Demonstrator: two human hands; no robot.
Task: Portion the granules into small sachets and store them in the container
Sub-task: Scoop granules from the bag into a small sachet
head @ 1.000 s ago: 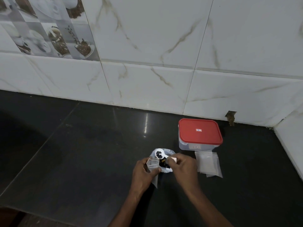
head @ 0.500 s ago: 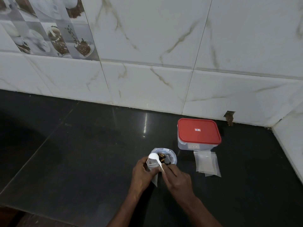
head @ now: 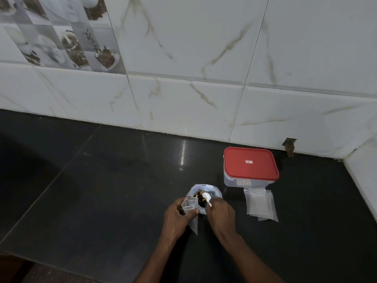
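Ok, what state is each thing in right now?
container: shut, red lid on.
bag: open, granules inside.
sachet: mouth open, held by left hand.
spoon: pinched by right hand, bowl in the bag's mouth.
spare sachets: lying flat, stacked by the container.

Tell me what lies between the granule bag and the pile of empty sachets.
Head view: only bare black countertop separates the granule bag from the pile of empty sachets.
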